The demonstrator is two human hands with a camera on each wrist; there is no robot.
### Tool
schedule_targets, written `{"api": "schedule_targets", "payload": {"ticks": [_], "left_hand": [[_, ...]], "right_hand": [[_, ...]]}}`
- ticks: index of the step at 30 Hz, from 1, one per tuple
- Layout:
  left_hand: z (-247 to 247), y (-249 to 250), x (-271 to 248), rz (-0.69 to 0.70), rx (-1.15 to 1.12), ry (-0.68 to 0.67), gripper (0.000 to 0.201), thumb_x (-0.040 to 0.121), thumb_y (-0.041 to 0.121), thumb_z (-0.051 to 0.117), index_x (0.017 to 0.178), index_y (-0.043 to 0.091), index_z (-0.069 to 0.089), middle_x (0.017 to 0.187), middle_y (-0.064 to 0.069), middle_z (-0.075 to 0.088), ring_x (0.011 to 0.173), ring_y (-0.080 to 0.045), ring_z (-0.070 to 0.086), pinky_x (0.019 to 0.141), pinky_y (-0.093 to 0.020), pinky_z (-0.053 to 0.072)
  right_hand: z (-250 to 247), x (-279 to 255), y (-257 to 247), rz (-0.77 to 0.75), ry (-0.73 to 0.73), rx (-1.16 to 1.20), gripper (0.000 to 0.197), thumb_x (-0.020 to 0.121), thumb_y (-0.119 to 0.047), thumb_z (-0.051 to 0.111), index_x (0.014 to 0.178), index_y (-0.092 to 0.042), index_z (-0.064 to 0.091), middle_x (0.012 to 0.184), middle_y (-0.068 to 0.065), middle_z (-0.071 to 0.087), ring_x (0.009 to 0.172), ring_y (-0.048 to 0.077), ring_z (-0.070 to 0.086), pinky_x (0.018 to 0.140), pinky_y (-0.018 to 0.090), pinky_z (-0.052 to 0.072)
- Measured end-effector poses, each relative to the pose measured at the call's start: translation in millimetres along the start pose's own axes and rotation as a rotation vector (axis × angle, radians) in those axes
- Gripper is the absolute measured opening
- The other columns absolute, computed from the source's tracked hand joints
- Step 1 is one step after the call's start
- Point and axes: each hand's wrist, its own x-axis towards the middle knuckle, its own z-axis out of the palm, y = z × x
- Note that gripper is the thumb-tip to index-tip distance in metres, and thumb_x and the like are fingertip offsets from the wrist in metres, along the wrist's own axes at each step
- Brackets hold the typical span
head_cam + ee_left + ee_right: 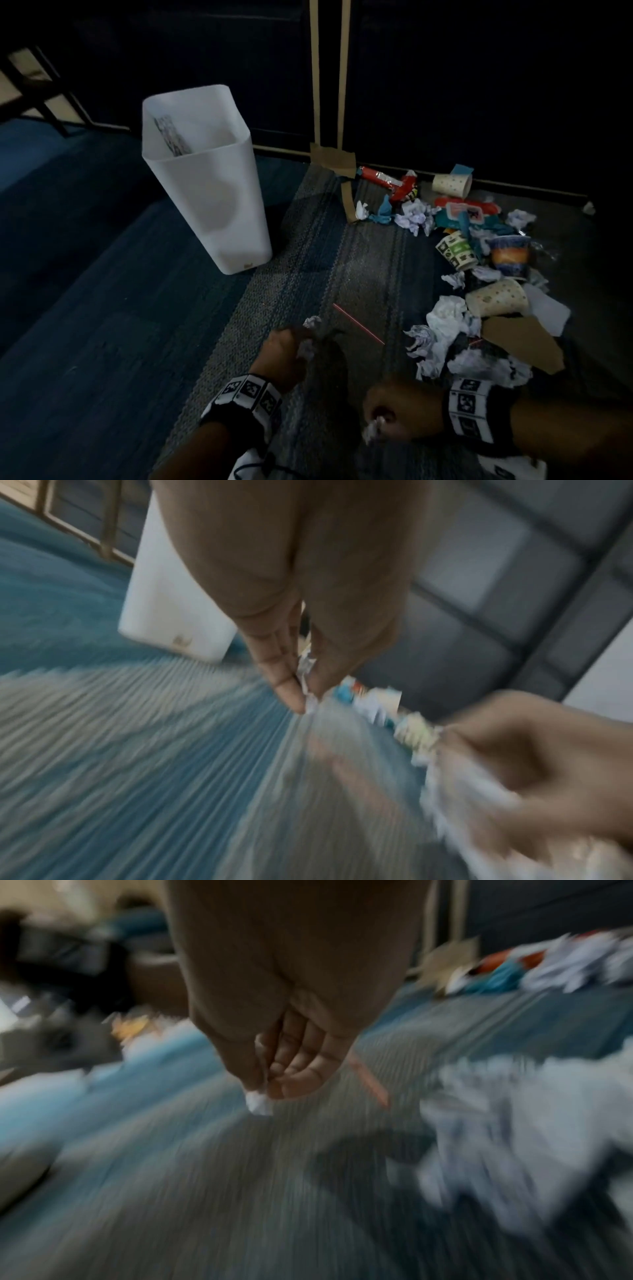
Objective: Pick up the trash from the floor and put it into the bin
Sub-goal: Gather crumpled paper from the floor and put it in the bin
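Observation:
A tall white bin (205, 178) stands on the carpet at the left, with some printed paper inside. My left hand (291, 346) hovers over the grey rug and pinches a crumpled white paper (310, 334); the left wrist view shows the fingers (287, 685) closed on that paper (306, 669). Lower down, my right hand (394, 416) is curled round a small white paper wad (371, 431), which pokes out of the fist (260, 1104). A heap of trash (472, 274) lies on the floor to the right.
The heap holds paper cups (498, 298), crumpled papers (442, 329), red wrappers (394, 183) and a cardboard piece (524, 342). A thin red straw (358, 323) lies on the rug between hands and heap. Dark cabinets with brown tape strips (329, 85) stand behind.

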Motion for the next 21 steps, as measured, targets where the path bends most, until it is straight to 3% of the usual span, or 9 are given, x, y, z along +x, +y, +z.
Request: {"api": "schedule_targets", "payload": {"ticks": [3, 5, 7, 9, 12, 14, 17, 19, 21], "left_hand": [[-27.8, 18.4, 5.1, 0.058, -0.116, 0.189, 0.019, 0.083, 0.008, 0.059, 0.099, 0.012, 0.069, 0.088, 0.001, 0.064, 0.071, -0.013, 0.06, 0.064, -0.019, 0.047], [-46.3, 29.6, 11.6, 0.089, -0.182, 0.283, 0.019, 0.085, 0.009, 0.061, 0.099, 0.018, 0.07, 0.082, 0.005, 0.065, 0.061, -0.005, 0.059, 0.058, -0.015, 0.045], [-65.4, 38.3, 16.1, 0.14, -0.22, 0.35, 0.015, 0.088, 0.014, 0.061, 0.096, 0.021, 0.072, 0.075, 0.008, 0.067, 0.056, -0.001, 0.058, 0.058, -0.015, 0.048], [-87.2, 47.1, 19.9, 0.195, -0.221, 0.382, 0.014, 0.091, 0.016, 0.059, 0.085, 0.017, 0.071, 0.069, 0.004, 0.067, 0.056, -0.006, 0.059, 0.057, -0.016, 0.049], [-126.6, 55.4, 25.7, 0.127, -0.236, 0.476, 0.017, 0.085, 0.009, 0.065, 0.092, 0.02, 0.076, 0.076, 0.007, 0.069, 0.056, 0.0, 0.059, 0.058, -0.001, 0.04], [-153.5, 57.9, 28.1, 0.094, -0.274, 0.573, 0.019, 0.084, 0.009, 0.068, 0.095, 0.023, 0.076, 0.078, 0.005, 0.071, 0.062, -0.001, 0.064, 0.062, -0.009, 0.048], [-197.4, 60.0, 30.3, 0.083, -0.417, 0.705, 0.017, 0.085, 0.009, 0.07, 0.091, 0.023, 0.075, 0.074, 0.0, 0.073, 0.061, -0.009, 0.067, 0.058, -0.016, 0.051], [-226.1, 60.8, 30.0, 0.1, -0.418, 0.775, 0.015, 0.086, 0.01, 0.069, 0.092, 0.024, 0.073, 0.07, -0.002, 0.073, 0.055, -0.011, 0.065, 0.057, -0.022, 0.055], [-255.2, 53.4, 32.5, 0.093, -0.278, 0.853, 0.013, 0.086, 0.016, 0.069, 0.095, 0.025, 0.073, 0.069, 0.003, 0.072, 0.058, -0.009, 0.067, 0.067, -0.028, 0.059]], "right_hand": [[-52.8, 8.8, -8.2, 0.111, 0.299, 0.17, 0.021, 0.087, -0.04, 0.063, 0.081, -0.02, 0.065, 0.076, -0.008, 0.067, 0.068, 0.001, 0.06, 0.065, 0.023, 0.05], [-75.4, 17.1, -18.1, 0.106, 0.422, 0.261, 0.011, 0.083, -0.027, 0.073, 0.084, -0.019, 0.065, 0.082, -0.002, 0.07, 0.076, 0.006, 0.066, 0.072, 0.032, 0.056], [-104.0, 27.6, -22.7, 0.091, 0.547, 0.31, 0.012, 0.082, -0.024, 0.075, 0.084, -0.017, 0.066, 0.078, 0.001, 0.069, 0.073, 0.009, 0.064, 0.069, 0.033, 0.053], [-130.3, 38.1, -36.0, 0.055, 0.646, 0.315, 0.012, 0.084, -0.025, 0.074, 0.081, -0.015, 0.068, 0.074, 0.002, 0.068, 0.069, 0.01, 0.063, 0.064, 0.032, 0.05], [-160.4, 48.4, -49.3, 0.016, 0.747, 0.331, 0.013, 0.087, -0.027, 0.072, 0.089, -0.014, 0.068, 0.078, 0.009, 0.069, 0.07, 0.017, 0.065, 0.065, 0.034, 0.052], [-182.4, 51.2, -64.7, -0.015, 0.841, 0.396, 0.02, 0.085, -0.023, 0.074, 0.096, -0.015, 0.06, 0.08, 0.012, 0.067, 0.068, 0.023, 0.065, 0.064, 0.035, 0.053], [-221.2, 60.5, -87.9, -0.093, 0.994, 0.422, 0.024, 0.086, -0.016, 0.073, 0.088, -0.009, 0.051, 0.069, 0.015, 0.062, 0.055, 0.024, 0.061, 0.049, 0.03, 0.05], [-247.7, 70.1, -103.4, -0.155, 1.078, 0.415, 0.016, 0.087, -0.012, 0.071, 0.084, -0.008, 0.056, 0.068, 0.009, 0.065, 0.055, 0.017, 0.062, 0.049, 0.027, 0.05], [-271.9, 84.5, -121.3, -0.222, 1.127, 0.418, 0.006, 0.088, -0.006, 0.069, 0.09, -0.005, 0.064, 0.075, 0.009, 0.068, 0.059, 0.013, 0.063, 0.051, 0.025, 0.051]]}}
